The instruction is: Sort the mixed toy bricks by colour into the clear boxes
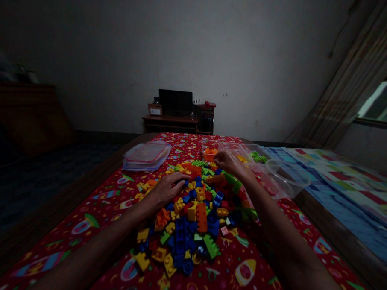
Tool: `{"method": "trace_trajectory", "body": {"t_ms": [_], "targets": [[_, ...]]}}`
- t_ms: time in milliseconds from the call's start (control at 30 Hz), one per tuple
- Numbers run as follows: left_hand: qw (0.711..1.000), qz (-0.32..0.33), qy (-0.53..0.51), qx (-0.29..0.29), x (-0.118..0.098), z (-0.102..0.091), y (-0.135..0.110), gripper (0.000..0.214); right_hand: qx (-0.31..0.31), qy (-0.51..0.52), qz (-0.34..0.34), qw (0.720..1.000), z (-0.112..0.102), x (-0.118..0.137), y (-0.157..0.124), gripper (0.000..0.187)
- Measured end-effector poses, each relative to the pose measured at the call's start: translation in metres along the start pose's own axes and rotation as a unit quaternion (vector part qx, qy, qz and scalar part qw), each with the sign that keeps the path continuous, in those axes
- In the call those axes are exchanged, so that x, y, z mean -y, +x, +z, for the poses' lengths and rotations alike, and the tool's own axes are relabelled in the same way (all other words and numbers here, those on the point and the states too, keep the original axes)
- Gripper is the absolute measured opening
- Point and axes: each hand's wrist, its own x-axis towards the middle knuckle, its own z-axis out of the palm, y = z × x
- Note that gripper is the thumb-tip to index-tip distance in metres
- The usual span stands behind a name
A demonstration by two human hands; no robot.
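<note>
A heap of toy building bricks in yellow, blue, orange, green and red covers the middle of the red patterned cloth. My left hand rests on the heap's left side, fingers stretched and thumb apart, touching bricks beside a small blue one. Beyond the heap, my right hand hangs with its fingers bent together near orange bricks in a clear container. Whatever its fingertips may hold is too small and dark to make out.
Clear plastic boxes stand on the right, with green bricks in one. Stacked lids lie at the back left. A bed with a checked cover adjoins the right side. A monitor stands by the far wall.
</note>
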Motion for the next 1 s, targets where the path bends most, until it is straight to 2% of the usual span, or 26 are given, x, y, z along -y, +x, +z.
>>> {"method": "trace_trajectory", "body": {"t_ms": [100, 167, 300, 467, 633, 800, 933, 1000], "targets": [[1.000, 0.001, 0.005, 0.001, -0.002, -0.001, 0.000, 0.035, 0.098, -0.042, -0.044, 0.993, 0.005, 0.001, -0.011, 0.012], [1.000, -0.002, 0.007, 0.003, -0.004, -0.002, 0.000, 0.035, 0.141, -0.097, -0.064, 0.983, 0.010, 0.001, -0.015, 0.011], [1.000, -0.017, 0.011, 0.000, -0.006, -0.003, -0.001, 0.035, 0.131, -0.153, -0.082, 0.976, 0.018, -0.003, -0.019, 0.012], [1.000, -0.016, 0.010, -0.003, -0.004, -0.002, -0.002, 0.036, 0.103, -0.068, -0.086, 0.989, 0.010, -0.006, -0.020, 0.015], [1.000, -0.024, 0.012, -0.008, -0.002, -0.002, -0.002, 0.035, 0.101, -0.004, -0.115, 0.988, 0.005, -0.008, -0.019, 0.021], [1.000, -0.019, 0.020, -0.007, -0.002, -0.002, -0.001, 0.035, 0.072, 0.049, -0.063, 0.994, 0.004, -0.015, -0.015, 0.036], [1.000, -0.013, 0.021, -0.008, -0.001, -0.002, -0.002, 0.036, 0.050, 0.090, 0.054, 0.993, -0.003, -0.035, -0.010, 0.021], [1.000, -0.014, 0.017, -0.010, -0.001, -0.002, -0.002, 0.036, -0.008, 0.090, 0.108, 0.990, -0.007, -0.050, -0.008, 0.016]]}}
